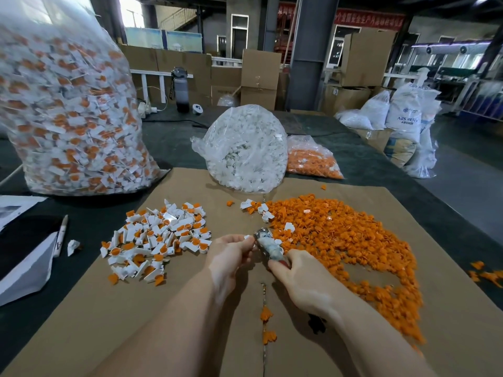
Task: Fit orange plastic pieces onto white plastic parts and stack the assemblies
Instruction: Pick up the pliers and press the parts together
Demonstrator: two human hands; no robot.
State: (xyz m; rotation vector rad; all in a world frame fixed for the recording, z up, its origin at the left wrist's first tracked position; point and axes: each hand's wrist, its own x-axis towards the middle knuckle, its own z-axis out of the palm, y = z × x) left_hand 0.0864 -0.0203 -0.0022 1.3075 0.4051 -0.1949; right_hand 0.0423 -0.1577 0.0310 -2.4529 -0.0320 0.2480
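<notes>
My right hand [296, 278] grips a blurred grey-white cylindrical object [268, 246] with a shiny metal end; I cannot tell whether it is a tool or a stack of parts. My left hand [231, 254] pinches a small white part [247, 237] right at that metal end. A heap of loose orange pieces [340, 240] spreads to the right of my hands on the cardboard sheet [190, 308]. A pile of finished white-and-orange assemblies [160, 240] lies to the left. A few white parts [265, 210] sit at the orange heap's far left edge.
A clear bag of white parts [245, 151] stands behind the cardboard, with a bag of orange pieces [313, 159] to its right. A big bag of assemblies [68, 112] fills the far left. A pen [61, 235] and papers [24, 268] lie left. Stray orange pieces [266, 314] lie near my forearms.
</notes>
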